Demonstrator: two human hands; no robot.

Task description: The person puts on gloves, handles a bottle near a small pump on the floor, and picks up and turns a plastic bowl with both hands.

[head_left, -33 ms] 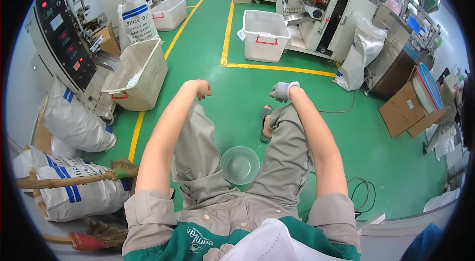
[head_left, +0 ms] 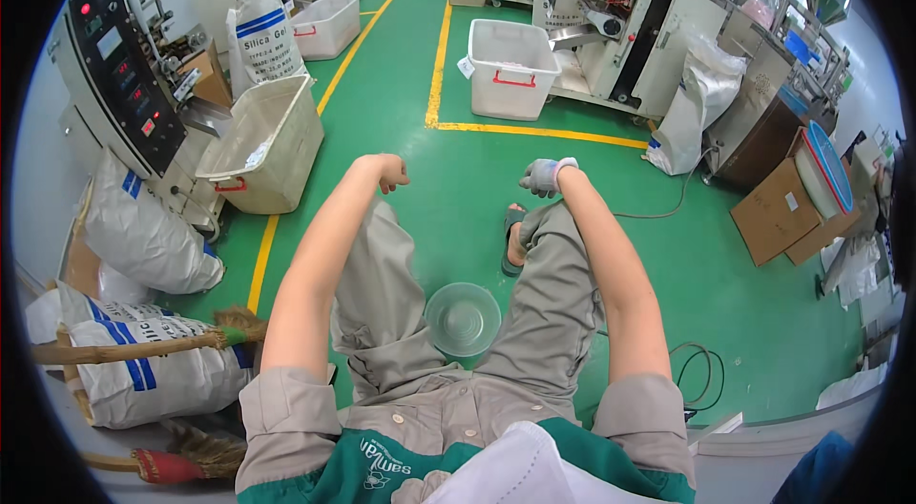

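Note:
My bare left hand (head_left: 391,173) hangs past my left knee, its fingers curled into a loose fist. No thing shows in it. Over my right knee, my right hand (head_left: 544,178) wears a pale grey work glove (head_left: 540,176). Its fingers are also curled in, and I see nothing held. Between my legs a clear round plastic bowl (head_left: 463,321) sits on the green floor, well below both hands and touched by neither. Only its base and rim show from above. My sandalled right foot (head_left: 515,241) stands beneath the gloved hand.
A white bin (head_left: 513,70) with a red handle stands ahead; a larger one (head_left: 305,136) is at left beside a control cabinet (head_left: 119,70). White sacks (head_left: 143,227) and straw brooms (head_left: 143,347) lie at near left. Cardboard boxes (head_left: 778,213) and a cable (head_left: 682,203) are at right.

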